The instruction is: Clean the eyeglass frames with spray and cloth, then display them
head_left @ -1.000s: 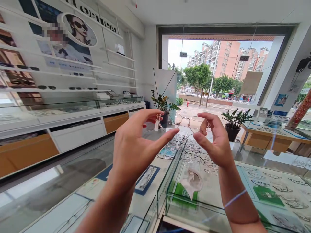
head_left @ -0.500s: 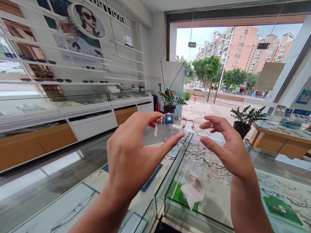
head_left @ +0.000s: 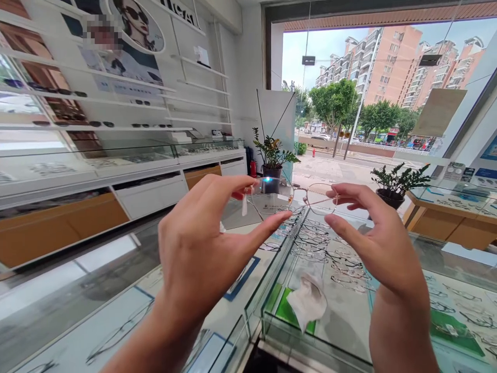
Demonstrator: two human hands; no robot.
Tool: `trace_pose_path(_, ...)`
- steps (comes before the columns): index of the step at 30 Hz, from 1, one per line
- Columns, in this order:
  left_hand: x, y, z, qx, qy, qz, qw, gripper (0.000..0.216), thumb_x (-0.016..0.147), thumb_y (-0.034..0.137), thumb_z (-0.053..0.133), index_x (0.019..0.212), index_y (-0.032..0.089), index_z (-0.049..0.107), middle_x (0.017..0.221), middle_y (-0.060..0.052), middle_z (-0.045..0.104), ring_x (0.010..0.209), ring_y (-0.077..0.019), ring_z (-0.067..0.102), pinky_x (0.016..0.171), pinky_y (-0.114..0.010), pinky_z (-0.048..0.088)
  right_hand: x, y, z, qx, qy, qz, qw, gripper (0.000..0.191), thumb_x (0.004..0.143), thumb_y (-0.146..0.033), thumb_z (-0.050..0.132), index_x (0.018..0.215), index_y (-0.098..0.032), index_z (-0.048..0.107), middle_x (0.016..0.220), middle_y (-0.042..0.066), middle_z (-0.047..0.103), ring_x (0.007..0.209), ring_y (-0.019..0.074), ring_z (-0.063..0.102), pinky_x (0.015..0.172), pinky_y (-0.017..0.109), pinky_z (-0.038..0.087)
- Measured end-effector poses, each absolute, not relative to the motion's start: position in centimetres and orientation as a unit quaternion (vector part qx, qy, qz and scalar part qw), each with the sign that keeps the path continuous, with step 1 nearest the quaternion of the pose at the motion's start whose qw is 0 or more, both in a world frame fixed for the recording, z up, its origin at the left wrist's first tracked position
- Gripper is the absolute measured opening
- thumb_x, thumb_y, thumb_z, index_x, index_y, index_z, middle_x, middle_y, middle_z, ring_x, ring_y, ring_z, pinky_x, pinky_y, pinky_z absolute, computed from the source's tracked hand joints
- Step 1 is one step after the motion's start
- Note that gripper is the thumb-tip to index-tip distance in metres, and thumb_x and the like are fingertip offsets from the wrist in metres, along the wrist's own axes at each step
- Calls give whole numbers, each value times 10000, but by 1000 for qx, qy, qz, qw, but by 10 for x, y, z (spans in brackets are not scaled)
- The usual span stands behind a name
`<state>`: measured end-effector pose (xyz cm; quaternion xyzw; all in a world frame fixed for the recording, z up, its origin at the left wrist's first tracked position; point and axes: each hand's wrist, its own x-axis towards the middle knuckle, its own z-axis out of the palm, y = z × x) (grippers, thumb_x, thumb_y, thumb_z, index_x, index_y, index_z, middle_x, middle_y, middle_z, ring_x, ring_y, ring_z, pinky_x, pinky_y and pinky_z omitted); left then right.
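Note:
A pair of thin metal-framed eyeglasses [head_left: 298,189] is held up in front of me between both hands. My left hand [head_left: 198,238] grips the left side near the hinge, its thumb stretched along under the left lens. My right hand [head_left: 373,228] pinches the right side of the frame, thumb below and fingers above. A bluish glare shows on the left lens. One pale temple tip hangs by my left fingers. Below the glasses, a crumpled white tissue [head_left: 308,303] lies on the glass counter, over a green pad [head_left: 285,311].
A glass display case [head_left: 267,324] beneath my hands holds rows of eyeglass frames [head_left: 349,259]. Potted plants [head_left: 272,155] stand by the window. Along the left wall run shelves with sunglasses [head_left: 103,124] above another counter. A wooden display table [head_left: 450,215] stands at the right.
The view has tilted slightly downward. My hands have drawn a little farther apart, still holding the eyeglasses, and the glare on the left lens has shrunk.

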<state>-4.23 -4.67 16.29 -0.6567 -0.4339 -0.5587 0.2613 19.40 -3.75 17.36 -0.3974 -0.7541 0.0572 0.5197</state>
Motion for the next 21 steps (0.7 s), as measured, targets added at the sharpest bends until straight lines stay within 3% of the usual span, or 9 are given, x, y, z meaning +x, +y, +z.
trace_pose_path(14,-52,-28,161,-703,-426,-526,216,483,876,630,707,1152,233,712,1059,-27,811,822,-214,777,717,-318,592,187,-46,172,-369,-740,-36,561,346,893,-391,765,1210,-279,686,1107,47,732,1008,240,689,903,426,582)
trace_pose_path(21,-53,-26,161,-700,-439,-521,211,529,881,695,649,1140,238,709,1031,-34,812,756,-221,766,681,-342,597,185,-47,172,-365,-742,-47,560,338,899,-375,757,1214,-277,685,1083,45,718,1004,239,682,891,419,578)
